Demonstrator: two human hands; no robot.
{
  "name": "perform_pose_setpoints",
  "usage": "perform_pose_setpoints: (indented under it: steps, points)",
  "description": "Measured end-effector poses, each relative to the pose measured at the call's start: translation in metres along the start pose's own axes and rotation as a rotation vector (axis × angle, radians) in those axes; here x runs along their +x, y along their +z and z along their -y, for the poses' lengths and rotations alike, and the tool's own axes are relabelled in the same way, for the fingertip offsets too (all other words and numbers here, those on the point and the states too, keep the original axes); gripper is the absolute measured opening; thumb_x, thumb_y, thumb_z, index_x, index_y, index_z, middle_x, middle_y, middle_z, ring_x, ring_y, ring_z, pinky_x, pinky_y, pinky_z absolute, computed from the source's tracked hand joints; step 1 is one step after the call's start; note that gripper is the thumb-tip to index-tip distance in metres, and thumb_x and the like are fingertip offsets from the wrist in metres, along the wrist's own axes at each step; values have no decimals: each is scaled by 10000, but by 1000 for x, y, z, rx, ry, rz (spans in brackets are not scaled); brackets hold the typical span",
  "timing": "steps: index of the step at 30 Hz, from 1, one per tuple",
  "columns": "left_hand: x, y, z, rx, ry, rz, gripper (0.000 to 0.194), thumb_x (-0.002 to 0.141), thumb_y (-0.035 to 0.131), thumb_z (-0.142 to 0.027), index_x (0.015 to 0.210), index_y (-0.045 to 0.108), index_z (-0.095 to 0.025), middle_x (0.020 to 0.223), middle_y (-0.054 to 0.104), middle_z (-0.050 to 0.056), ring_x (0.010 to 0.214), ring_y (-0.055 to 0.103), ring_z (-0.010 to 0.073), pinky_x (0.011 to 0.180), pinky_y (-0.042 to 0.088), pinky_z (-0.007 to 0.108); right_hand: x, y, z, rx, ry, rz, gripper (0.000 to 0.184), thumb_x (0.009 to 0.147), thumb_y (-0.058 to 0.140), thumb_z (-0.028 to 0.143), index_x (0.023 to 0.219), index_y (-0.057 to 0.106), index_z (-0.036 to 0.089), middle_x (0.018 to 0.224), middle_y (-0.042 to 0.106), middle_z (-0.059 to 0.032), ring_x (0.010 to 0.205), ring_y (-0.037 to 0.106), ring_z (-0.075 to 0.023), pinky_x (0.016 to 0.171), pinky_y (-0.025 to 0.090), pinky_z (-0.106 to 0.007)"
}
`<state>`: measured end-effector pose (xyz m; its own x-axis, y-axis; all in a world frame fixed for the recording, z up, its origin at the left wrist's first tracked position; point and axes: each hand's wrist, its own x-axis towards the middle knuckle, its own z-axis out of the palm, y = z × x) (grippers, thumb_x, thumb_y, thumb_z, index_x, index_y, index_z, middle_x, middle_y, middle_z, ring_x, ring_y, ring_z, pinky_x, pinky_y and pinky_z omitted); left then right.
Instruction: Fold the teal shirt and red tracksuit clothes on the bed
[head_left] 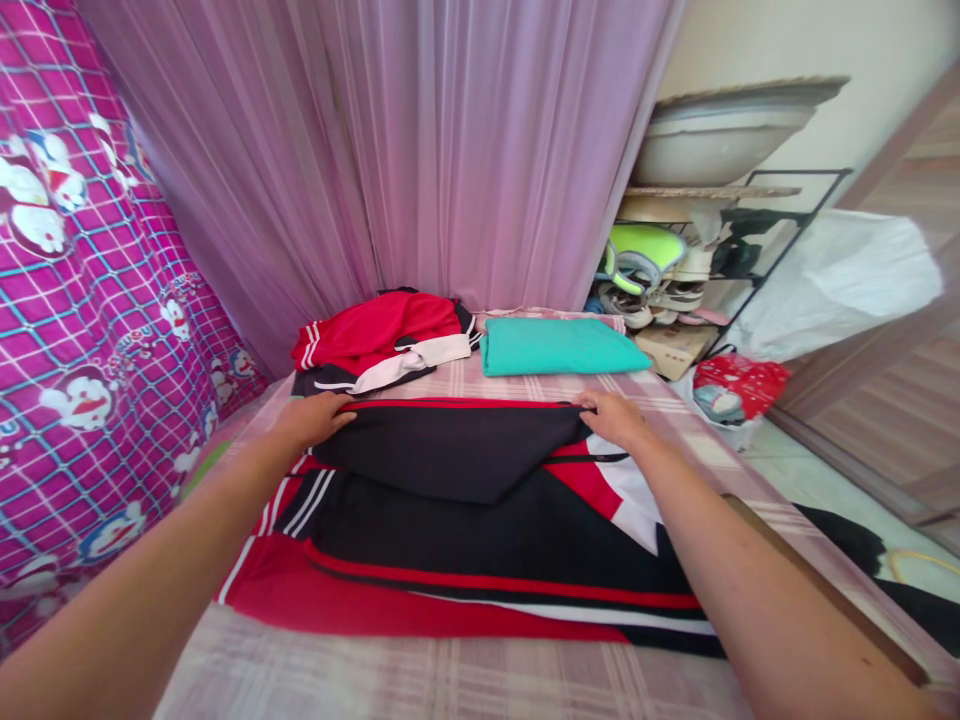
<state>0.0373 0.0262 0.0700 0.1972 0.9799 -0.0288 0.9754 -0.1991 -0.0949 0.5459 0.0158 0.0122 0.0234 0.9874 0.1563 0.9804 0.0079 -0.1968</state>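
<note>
A black, red and white tracksuit jacket (480, 540) lies spread sideways on the plaid bed sheet (375, 680), with striped ribbing at its left end. My left hand (319, 418) grips the far left corner of a black panel of it, fingers closed on the cloth. At the far right corner of that same panel, my right hand (611, 415) pinches the red-trimmed edge. Between my hands the edge runs nearly straight, and the panel's loose part hangs in a point over the jacket. Just beyond lie a folded teal cloth (562, 346) and a crumpled red garment (390, 330).
Purple curtains (480, 150) hang behind the bed. At the left is a pink cartoon-print cloth (90, 300). A rack with shoes (679, 295) and a large basin (720, 140) stands at the back right, beside a white plastic bag (840, 280) and a red bag (742, 385).
</note>
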Motion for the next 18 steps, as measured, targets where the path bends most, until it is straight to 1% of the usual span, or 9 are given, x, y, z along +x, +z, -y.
perform_pose_setpoints:
  steps: [2, 4, 6, 8, 10, 12, 14, 16, 18]
  points:
    - [-3, 8, -2, 19, -10, -7, 468, 900, 405, -448, 1257, 634, -251, 1286, 662, 92, 1140, 626, 267, 970, 461, 363, -4, 1, 8, -34, 37, -14, 366, 803, 532, 176, 1101, 723, 267, 1095, 747, -48, 1077, 653, -255, 872, 492, -355]
    - [-5, 7, 1, -1, -26, -26, 454, 902, 389, -431, 1229, 651, -254, 1249, 682, 72, 1122, 633, 250, 956, 467, 336, -6, 0, 11, -32, 74, -39, 366, 810, 520, 193, 1102, 728, 267, 1105, 742, -55, 1079, 649, -267, 890, 486, -367]
    - [-4, -1, 6, -50, -24, -7, 441, 903, 365, -438, 1143, 689, -259, 1129, 728, 43, 1043, 661, 230, 914, 480, 305, -7, -3, 9, -17, 123, -96, 352, 818, 505, 216, 1080, 737, 261, 1064, 748, -61, 1035, 660, -271, 862, 493, -363]
    - [-2, -14, 9, -128, 0, 45, 460, 905, 339, -470, 1072, 709, -253, 1006, 750, 18, 955, 680, 213, 858, 495, 278, -5, -6, 5, 0, 194, -164, 340, 825, 491, 236, 1055, 741, 251, 1005, 752, -68, 984, 669, -273, 820, 499, -360]
    - [1, -24, 8, -183, 34, 93, 487, 902, 333, -507, 1059, 715, -250, 980, 752, 4, 940, 683, 209, 833, 501, 262, -4, -6, 1, 5, 272, -198, 334, 828, 487, 251, 1048, 739, 237, 978, 749, -82, 955, 672, -281, 788, 500, -364]
    - [4, -28, 3, -159, 37, 114, 479, 889, 371, -509, 1109, 706, -247, 1061, 747, 13, 1006, 673, 224, 871, 495, 269, -4, -6, 0, -5, 301, -160, 332, 827, 495, 247, 1054, 736, 227, 993, 746, -96, 960, 671, -294, 781, 498, -374]
    - [5, -24, -5, -92, 6, 101, 468, 866, 435, -471, 1199, 671, -242, 1196, 712, 38, 1111, 641, 243, 944, 473, 296, -5, -7, 2, -20, 275, -96, 338, 815, 508, 217, 1063, 737, 229, 1031, 744, -96, 988, 663, -296, 802, 494, -379]
    - [4, -16, -14, -50, -9, 41, 499, 853, 470, -431, 1283, 618, -227, 1322, 646, 70, 1206, 591, 258, 1004, 449, 335, -8, -9, 8, -25, 233, -90, 367, 803, 507, 181, 1084, 735, 238, 1088, 736, -84, 1029, 648, -289, 845, 487, -380]
    - [0, -6, -26, -51, 22, -63, 498, 876, 441, -405, 1301, 601, -201, 1370, 607, 98, 1243, 563, 270, 1034, 434, 374, -10, -14, 19, -10, 177, -161, 401, 805, 482, 155, 1112, 728, 234, 1148, 718, -79, 1081, 623, -283, 907, 474, -387]
